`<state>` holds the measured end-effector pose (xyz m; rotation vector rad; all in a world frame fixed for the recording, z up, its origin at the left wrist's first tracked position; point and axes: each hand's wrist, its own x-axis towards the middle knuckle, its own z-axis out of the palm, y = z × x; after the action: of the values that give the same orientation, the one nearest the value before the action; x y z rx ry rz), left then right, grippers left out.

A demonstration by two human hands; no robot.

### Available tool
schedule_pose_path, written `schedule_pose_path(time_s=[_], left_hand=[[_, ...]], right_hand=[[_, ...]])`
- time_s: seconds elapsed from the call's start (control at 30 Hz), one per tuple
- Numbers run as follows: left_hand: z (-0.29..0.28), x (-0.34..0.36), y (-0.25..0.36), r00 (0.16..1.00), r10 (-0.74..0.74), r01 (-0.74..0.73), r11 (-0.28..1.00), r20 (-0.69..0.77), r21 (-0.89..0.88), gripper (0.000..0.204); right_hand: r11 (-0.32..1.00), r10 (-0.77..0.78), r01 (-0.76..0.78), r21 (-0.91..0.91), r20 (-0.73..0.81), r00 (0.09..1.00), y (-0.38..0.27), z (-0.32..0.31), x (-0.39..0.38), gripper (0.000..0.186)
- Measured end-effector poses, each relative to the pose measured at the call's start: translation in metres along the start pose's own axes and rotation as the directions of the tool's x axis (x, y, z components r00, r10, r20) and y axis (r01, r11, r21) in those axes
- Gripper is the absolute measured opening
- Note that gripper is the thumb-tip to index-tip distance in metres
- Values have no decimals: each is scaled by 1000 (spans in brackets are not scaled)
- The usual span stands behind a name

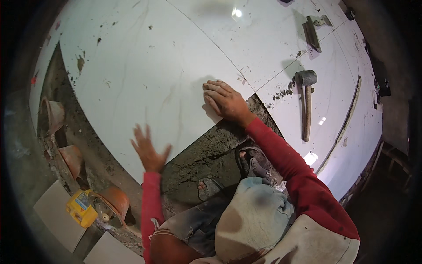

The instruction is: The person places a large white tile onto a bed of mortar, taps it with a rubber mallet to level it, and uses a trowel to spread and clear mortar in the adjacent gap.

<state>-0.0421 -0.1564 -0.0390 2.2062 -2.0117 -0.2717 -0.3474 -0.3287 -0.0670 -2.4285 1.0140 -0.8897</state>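
My right hand (223, 99) rests on a large white marble-veined tile (132, 66) near its right corner, fingers lying out over the surface. My left hand (149, 152), slightly blurred, has its fingers spread over the same tile's near edge at the left; whether it touches the tile I cannot tell. Dark wet mortar (200, 165) shows under and beside that edge, with my sandalled feet (252, 163) on it. Right of my right hand, a rubber mallet (307, 105) with a wooden handle lies on another tile, among dark crumbs.
A flat-bladed tool (312, 35) sits at upper right, a long thin strip (341, 136) lower down. Along the left are several orange curved pieces (70, 160), a yellow container (81, 209) and loose pale tiles (55, 211). A dark gap runs along the tile's left edge.
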Motion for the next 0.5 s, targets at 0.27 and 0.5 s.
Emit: schedule_pose_path(time_s=[0.27, 0.5], left_hand=[[-6, -44, 14, 998, 9, -10, 1000, 63, 17, 102], [-1, -45, 22, 998, 42, -43, 999, 49, 15, 97]], right_hand=[[998, -56, 52, -43, -90, 994, -4, -10, 15, 16], [997, -31, 36, 62, -81, 996, 7, -14, 2, 18]])
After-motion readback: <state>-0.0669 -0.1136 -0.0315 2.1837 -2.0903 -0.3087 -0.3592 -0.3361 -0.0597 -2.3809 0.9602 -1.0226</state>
